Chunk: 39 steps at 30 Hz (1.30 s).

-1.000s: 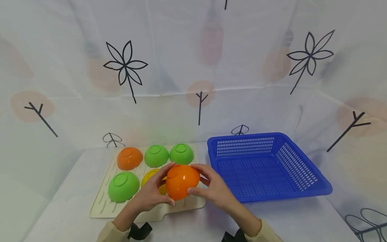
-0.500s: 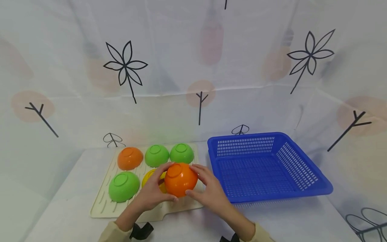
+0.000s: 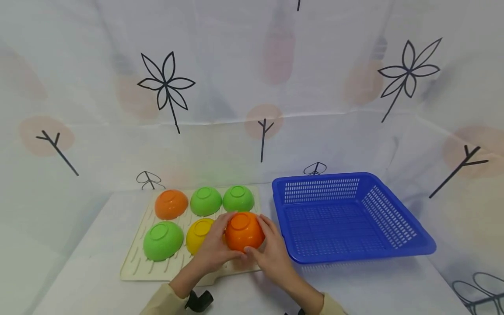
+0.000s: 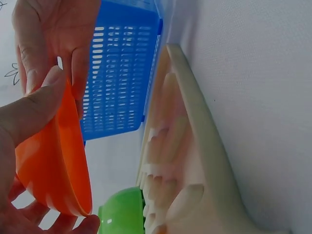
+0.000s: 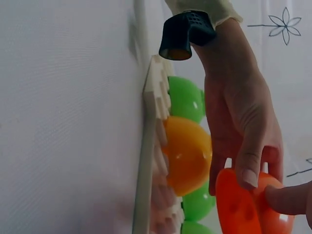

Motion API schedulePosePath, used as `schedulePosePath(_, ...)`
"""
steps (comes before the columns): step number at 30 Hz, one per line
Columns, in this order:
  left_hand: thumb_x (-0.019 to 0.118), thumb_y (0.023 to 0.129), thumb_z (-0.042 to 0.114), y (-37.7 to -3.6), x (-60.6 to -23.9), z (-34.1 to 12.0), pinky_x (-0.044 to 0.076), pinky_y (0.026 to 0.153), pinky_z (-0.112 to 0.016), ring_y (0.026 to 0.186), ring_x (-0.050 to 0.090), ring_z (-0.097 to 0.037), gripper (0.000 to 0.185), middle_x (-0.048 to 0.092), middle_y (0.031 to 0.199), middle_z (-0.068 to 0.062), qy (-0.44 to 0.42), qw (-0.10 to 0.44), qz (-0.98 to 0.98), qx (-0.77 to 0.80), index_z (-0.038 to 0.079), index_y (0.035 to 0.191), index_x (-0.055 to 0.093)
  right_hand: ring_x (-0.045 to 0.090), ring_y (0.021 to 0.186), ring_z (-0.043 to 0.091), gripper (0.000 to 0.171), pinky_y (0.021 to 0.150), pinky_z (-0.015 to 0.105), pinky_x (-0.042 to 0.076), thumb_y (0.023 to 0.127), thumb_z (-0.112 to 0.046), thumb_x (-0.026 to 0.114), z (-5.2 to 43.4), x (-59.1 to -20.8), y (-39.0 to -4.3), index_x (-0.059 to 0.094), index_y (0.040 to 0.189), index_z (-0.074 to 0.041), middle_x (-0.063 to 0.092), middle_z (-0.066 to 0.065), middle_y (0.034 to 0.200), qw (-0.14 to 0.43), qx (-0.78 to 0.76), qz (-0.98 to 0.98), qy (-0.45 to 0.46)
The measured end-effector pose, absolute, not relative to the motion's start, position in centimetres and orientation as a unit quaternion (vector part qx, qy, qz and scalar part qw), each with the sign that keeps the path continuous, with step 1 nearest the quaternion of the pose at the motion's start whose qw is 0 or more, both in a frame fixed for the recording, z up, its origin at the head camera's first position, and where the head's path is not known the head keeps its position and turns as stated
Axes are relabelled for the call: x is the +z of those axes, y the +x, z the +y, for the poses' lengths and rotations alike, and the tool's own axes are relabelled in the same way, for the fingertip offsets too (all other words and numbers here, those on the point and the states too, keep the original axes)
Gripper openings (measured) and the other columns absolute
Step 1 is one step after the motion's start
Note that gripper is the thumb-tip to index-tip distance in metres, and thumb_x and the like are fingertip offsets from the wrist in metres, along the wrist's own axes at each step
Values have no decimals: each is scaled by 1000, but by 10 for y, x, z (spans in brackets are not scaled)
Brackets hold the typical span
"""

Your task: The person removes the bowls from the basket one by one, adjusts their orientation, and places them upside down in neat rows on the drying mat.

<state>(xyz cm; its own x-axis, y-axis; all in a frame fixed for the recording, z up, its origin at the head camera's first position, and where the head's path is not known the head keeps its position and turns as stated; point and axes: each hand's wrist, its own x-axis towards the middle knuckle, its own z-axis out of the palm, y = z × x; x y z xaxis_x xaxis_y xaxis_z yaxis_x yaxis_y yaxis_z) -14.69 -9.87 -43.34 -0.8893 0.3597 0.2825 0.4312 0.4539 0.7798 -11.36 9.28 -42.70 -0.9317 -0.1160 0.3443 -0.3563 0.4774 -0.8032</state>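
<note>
Both hands hold an upside-down orange bowl (image 3: 245,232) over the front right of a cream ridged drying mat (image 3: 135,269). My left hand (image 3: 214,248) grips its left side, thumb low and fingers around the back. The right hand (image 3: 274,254) grips the opposite side likewise. In the left wrist view, a gap shows between the bowl's rim (image 4: 73,161) and the mat's ridges (image 4: 187,197). Just left of the left hand, a yellow bowl (image 3: 197,234) sits upside down on the mat, partly hidden by that hand.
More upturned bowls stand on the mat: an orange bowl (image 3: 171,204) back left, two green bowls (image 3: 206,202) along the back, and a larger green bowl (image 3: 162,243) front left. A blue perforated basket (image 3: 393,252) stands right of the mat. Behind hangs a patterned white cloth (image 3: 220,148).
The orange bowl and both hands have moved slightly right after a small shift left. The bowl has tipped more evenly rim-down, and more of the yellow bowl shows.
</note>
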Motion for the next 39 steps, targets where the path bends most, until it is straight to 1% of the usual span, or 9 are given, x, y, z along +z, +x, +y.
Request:
schedulePosePath(4, 93, 69, 25, -149, -437, -96, 42, 107, -52, 132, 45, -27, 99, 41, 147, -6, -240, 30, -854, -460, 18, 150, 37, 39, 136, 43, 78, 110, 62, 32, 82, -12, 82, 95, -433, -116, 41, 147, 4, 36, 23, 152, 116, 505, -844, 138)
schedulePosePath(8, 88, 75, 20, -152, -440, -97, 39, 108, -54, 134, 42, -30, 93, 38, 149, -8, -250, 11, -838, -485, 15, 152, 36, 38, 137, 44, 79, 110, 62, 31, 83, -14, 81, 95, -440, -119, 40, 147, 5, 36, 25, 151, 122, 505, -843, 142)
schedulePosePath(12, 85, 80, 14, -153, -441, -96, 37, 107, -60, 136, 41, -32, 84, 37, 150, -7, -239, -5, -825, -513, 17, 150, 39, 39, 135, 45, 77, 110, 62, 31, 82, -8, 81, 94, -447, -125, 41, 146, 7, 37, 27, 149, 131, 510, -838, 143)
schedulePosePath(14, 84, 80, 11, -154, -442, -94, 37, 107, -60, 136, 41, -32, 81, 38, 150, -7, -231, 0, -829, -509, 17, 149, 41, 39, 135, 46, 76, 110, 61, 31, 81, -6, 81, 94, -450, -129, 41, 145, 7, 38, 28, 148, 132, 514, -836, 141)
schedulePosePath(17, 84, 79, 4, -155, -443, -91, 37, 109, -56, 136, 42, -32, 80, 40, 150, -7, -220, 14, -840, -496, 16, 147, 44, 39, 134, 47, 76, 110, 61, 30, 81, -5, 81, 93, -454, -133, 42, 144, 9, 39, 30, 146, 131, 520, -832, 140)
schedulePosePath(20, 84, 77, 1, -156, -444, -88, 37, 110, -54, 135, 43, -32, 80, 42, 149, -8, -206, 24, -852, -481, 14, 146, 46, 39, 134, 48, 76, 111, 61, 30, 81, -5, 81, 92, -457, -136, 42, 144, 10, 40, 32, 145, 125, 522, -832, 137)
schedulePosePath(30, 82, 80, 4, -155, -446, -86, 36, 110, -55, 136, 42, -33, 79, 40, 151, -9, -157, 5, -881, -447, 14, 148, 44, 39, 135, 46, 73, 113, 58, 29, 83, -4, 79, 89, -463, -143, 42, 145, 8, 41, 30, 146, 78, 535, -834, 115)
schedulePosePath(36, 81, 81, 5, -156, -447, -85, 38, 109, -56, 133, 45, -34, 77, 43, 149, -13, -143, -8, -896, -420, 9, 148, 43, 41, 134, 46, 73, 112, 58, 31, 84, -6, 79, 89, -469, -145, 41, 144, 10, 42, 30, 144, 66, 537, -833, 117)
schedulePosePath(39, 80, 81, 5, -156, -447, -84, 37, 109, -56, 134, 44, -35, 76, 42, 150, -14, -136, -17, -900, -413, 8, 148, 43, 41, 133, 46, 73, 111, 57, 32, 83, -6, 80, 89, -470, -146, 41, 144, 11, 43, 29, 144, 63, 536, -833, 118)
